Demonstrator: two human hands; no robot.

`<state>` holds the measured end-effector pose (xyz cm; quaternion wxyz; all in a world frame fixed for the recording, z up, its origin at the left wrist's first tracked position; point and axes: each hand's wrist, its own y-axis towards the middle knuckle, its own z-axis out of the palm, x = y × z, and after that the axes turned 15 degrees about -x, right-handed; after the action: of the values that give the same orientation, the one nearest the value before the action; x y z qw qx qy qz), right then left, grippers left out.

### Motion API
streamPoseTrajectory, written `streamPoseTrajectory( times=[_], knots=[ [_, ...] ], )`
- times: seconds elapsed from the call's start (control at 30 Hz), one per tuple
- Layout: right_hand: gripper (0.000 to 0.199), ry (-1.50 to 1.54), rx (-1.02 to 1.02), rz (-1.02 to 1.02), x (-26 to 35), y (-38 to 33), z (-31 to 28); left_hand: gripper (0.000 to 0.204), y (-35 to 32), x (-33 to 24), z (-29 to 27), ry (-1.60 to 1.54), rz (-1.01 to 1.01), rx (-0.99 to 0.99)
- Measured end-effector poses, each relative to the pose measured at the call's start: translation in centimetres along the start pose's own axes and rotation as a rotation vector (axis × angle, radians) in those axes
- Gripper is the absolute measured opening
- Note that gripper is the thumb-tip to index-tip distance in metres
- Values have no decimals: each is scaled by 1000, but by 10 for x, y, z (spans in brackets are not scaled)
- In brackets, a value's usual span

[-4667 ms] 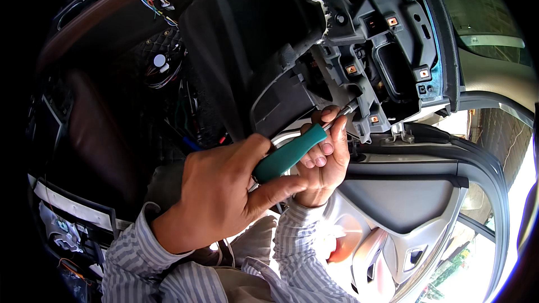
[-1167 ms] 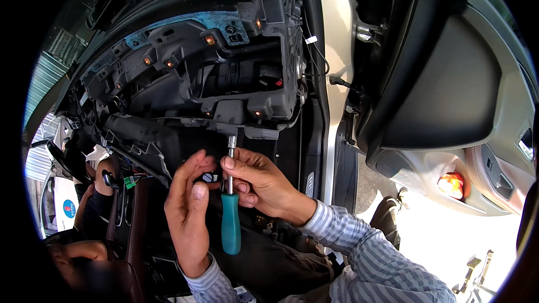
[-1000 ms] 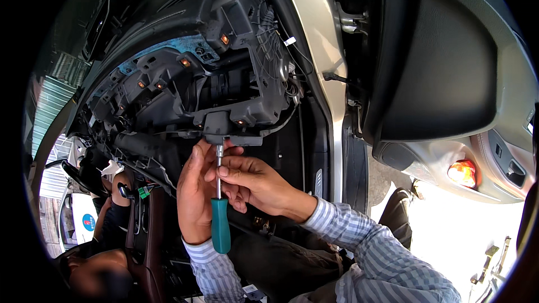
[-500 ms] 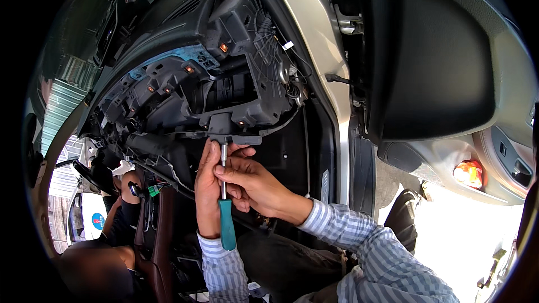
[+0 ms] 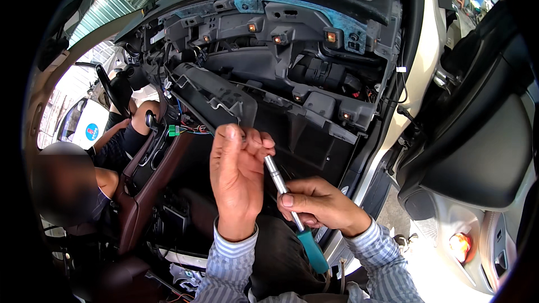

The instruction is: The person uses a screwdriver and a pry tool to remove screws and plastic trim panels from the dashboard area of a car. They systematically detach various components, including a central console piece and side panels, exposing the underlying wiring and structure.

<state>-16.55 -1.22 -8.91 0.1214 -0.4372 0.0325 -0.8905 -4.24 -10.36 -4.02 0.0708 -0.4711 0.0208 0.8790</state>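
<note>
Two hands meet in the head view, just below the stripped dashboard frame (image 5: 281,67) of a car with its trim pulled away. Right hand (image 5: 323,205) is wrapped tight around a screwdriver (image 5: 292,207) where the metal shaft joins the teal handle; the handle hangs down and to the right of the fist, past the striped cuff (image 5: 365,247). Its long axis runs on a slant, tip pointing up and left toward the frame's lower edge. Left hand (image 5: 238,182) stands upright beside it, fingers curled together and pinched near the shaft's upper end, though whether they grip the tip or some small part there (a fastener, perhaps) cannot be told. So the tool lies between both hands, the left nearer the tip and nearer the frame, the right lower and farther back. Left of the frame, a small green connector (image 5: 173,130) dangles on thin wires. Farther left, another person (image 5: 106,151) sits by the steering wheel (image 5: 108,87)
</note>
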Motion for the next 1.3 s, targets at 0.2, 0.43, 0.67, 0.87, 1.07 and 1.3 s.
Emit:
streamPoseTrajectory(
  times=[0.2,0.43,0.67,0.87,1.07,1.3],
  knots=[
    [39,178,-236,-36,1,22,-7,21,-9,-34,-28,18,82,-70],
    [39,122,-296,-1,-4,76,-10,26,1,-34,-63,-178,-122,-92],
    [36,23,-269,-91,-2,113,-21,28,51,-59,-1,687,971,216],
    [37,-81,-375,-117,-3,121,-26,28,60,-34,6,1234,994,411],
    [38,-9,-363,-131,-11,135,-23,23,42,-41,-40,1233,1041,560],
    [38,73,-412,-140,-18,139,-13,17,29,-44,-59,1172,985,543]
  ],
)
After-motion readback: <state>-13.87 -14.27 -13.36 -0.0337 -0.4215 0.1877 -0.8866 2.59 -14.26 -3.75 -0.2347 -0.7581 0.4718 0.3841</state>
